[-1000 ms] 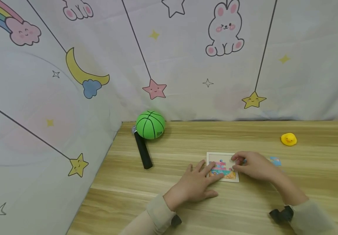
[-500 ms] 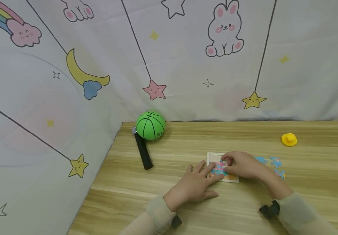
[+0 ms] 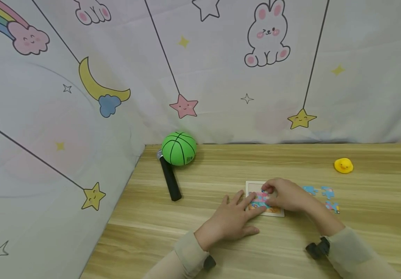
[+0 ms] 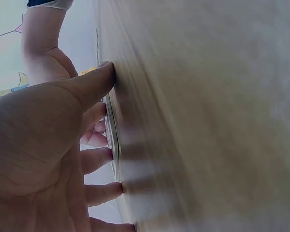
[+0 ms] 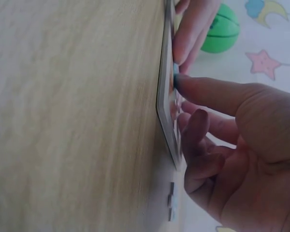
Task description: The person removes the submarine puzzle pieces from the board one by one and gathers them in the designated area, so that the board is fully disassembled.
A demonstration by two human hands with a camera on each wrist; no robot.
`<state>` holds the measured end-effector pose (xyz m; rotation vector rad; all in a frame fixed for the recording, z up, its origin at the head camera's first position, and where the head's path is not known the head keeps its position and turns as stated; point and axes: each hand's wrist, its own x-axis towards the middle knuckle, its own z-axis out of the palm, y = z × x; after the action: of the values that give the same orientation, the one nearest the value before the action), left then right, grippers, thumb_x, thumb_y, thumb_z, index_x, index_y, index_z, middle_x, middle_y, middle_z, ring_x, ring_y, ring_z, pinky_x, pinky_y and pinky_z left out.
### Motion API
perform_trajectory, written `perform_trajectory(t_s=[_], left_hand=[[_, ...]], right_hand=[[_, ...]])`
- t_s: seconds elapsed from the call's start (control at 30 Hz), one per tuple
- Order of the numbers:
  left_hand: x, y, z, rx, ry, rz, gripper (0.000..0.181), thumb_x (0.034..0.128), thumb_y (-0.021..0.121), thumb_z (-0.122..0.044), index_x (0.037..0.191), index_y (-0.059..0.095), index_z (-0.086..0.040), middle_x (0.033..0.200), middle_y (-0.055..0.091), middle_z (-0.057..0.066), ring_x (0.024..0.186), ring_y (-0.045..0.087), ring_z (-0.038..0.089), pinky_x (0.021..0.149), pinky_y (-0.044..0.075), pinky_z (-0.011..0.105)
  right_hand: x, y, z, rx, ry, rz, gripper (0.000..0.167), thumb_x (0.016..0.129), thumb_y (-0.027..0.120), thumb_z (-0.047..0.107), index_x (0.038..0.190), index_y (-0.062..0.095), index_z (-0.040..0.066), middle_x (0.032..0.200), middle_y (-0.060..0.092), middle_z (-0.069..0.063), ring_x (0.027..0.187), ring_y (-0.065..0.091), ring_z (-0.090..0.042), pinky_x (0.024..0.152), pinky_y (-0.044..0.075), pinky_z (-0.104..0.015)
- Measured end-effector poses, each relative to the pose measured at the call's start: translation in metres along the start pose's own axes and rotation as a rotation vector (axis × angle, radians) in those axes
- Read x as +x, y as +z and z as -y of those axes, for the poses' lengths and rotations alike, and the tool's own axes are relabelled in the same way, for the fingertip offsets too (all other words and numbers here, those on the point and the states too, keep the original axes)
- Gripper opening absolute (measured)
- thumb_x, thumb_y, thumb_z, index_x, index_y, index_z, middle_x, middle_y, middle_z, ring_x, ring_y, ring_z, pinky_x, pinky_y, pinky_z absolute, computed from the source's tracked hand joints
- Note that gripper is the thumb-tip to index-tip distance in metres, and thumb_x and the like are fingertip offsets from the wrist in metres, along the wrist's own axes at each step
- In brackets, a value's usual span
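Looks like smooth, grained wood on the counter [image 3: 214, 166]; creased, matt cloth on the backdrop [image 3: 218, 69]; smooth plastic on the duck [image 3: 343, 166]; matt wood on the puzzle frame [image 3: 247, 188].

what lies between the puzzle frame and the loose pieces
In the head view, the right hand is between the puzzle frame and the loose pieces; what it covers is hidden.

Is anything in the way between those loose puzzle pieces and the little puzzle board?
Yes: the right hand, which in the head view reaches over the right part of the puzzle board, between it and the loose puzzle pieces. The left hand rests on the board's left part, out of that path.
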<state>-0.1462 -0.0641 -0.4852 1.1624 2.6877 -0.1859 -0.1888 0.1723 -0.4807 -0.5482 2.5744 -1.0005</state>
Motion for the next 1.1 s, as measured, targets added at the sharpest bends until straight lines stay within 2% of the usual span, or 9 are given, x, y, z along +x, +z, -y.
perform_trajectory(t_s=[0.43,0.57,0.7,0.87,1.1], left_hand=[[0.0012,-0.0004,-0.0001,-0.007,-0.005,0.009,0.068,0.1016,0.040,-0.071,0.164,0.024,-0.047,0.173,0.016,-0.001,0.156,0.019,0.033,0.111,0.038,0.063],[0.0008,-0.0021,-0.0005,-0.010,-0.004,0.009,0.068,0.1018,0.040,-0.070,0.164,0.025,-0.047,0.173,0.016,-0.001,0.156,0.020,0.033,0.111,0.038,0.063],[0.0000,-0.0032,-0.0008,-0.014,-0.004,0.013,0.068,0.1019,0.040,-0.070,0.164,0.025,-0.046,0.173,0.016,-0.001,0.156,0.019,0.033,0.111,0.038,0.063],[-0.0001,-0.0028,-0.0009,-0.014,-0.006,0.012,0.067,0.1018,0.040,-0.070,0.163,0.026,-0.047,0.173,0.017,-0.001,0.156,0.020,0.033,0.111,0.037,0.063],[0.0002,-0.0018,-0.0009,-0.011,-0.007,0.010,0.067,0.1017,0.040,-0.071,0.163,0.027,-0.047,0.173,0.018,-0.001,0.156,0.020,0.032,0.111,0.038,0.063]], right_hand=[[-0.0018,0.0005,0.0009,-0.032,-0.031,-0.044,0.037,0.087,0.084,0.013,0.119,0.069,0.002,0.109,0.067,-0.006,0.101,0.063,-0.027,0.088,0.054,-0.053],[-0.0025,0.0005,-0.0004,-0.023,-0.043,-0.051,0.037,0.087,0.084,0.012,0.119,0.069,0.002,0.108,0.067,-0.006,0.097,0.063,-0.025,0.085,0.055,-0.050],[-0.0037,0.0003,-0.0008,-0.014,-0.062,-0.068,0.028,0.091,0.078,0.012,0.117,0.069,0.005,0.106,0.067,-0.004,0.093,0.063,-0.021,0.081,0.056,-0.047],[-0.0036,-0.0007,-0.0007,-0.004,-0.047,-0.088,0.015,0.099,0.068,0.012,0.114,0.068,0.013,0.102,0.069,-0.001,0.086,0.063,-0.017,0.075,0.054,-0.042],[-0.0026,-0.0008,-0.0021,0.012,-0.030,-0.094,0.011,0.102,0.065,0.012,0.113,0.068,0.015,0.096,0.071,0.002,0.076,0.064,-0.011,0.070,0.052,-0.038]])
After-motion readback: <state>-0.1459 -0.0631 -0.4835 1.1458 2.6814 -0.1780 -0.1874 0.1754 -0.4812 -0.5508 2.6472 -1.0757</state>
